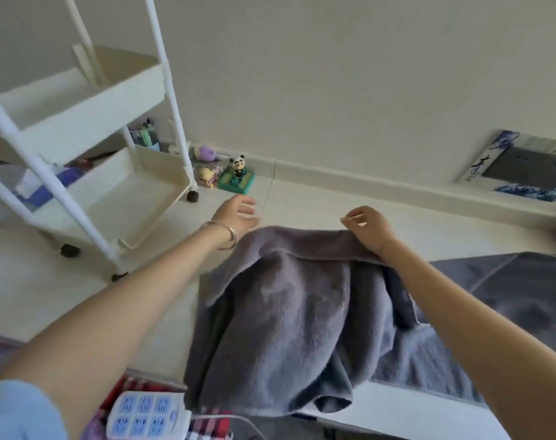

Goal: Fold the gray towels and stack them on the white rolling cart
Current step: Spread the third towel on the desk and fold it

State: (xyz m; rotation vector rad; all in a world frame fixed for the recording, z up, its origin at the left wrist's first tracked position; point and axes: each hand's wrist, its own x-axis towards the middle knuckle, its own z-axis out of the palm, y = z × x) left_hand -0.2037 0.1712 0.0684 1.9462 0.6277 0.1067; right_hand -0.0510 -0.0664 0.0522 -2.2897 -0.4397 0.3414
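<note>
You're early in the job: the white rolling cart [111, 100], out beyond your left hand [235, 214], shows no towels on the shelves in view, and nothing looks folded. Your hands are apart. The right hand [367, 228] curls on the top edge of the gray towel [286, 312], holding it up; the left is spread and free just beside the other corner. The towel hangs rumpled between your forearms, and a second gray towel [511, 281] lies flat under the right one.
</note>
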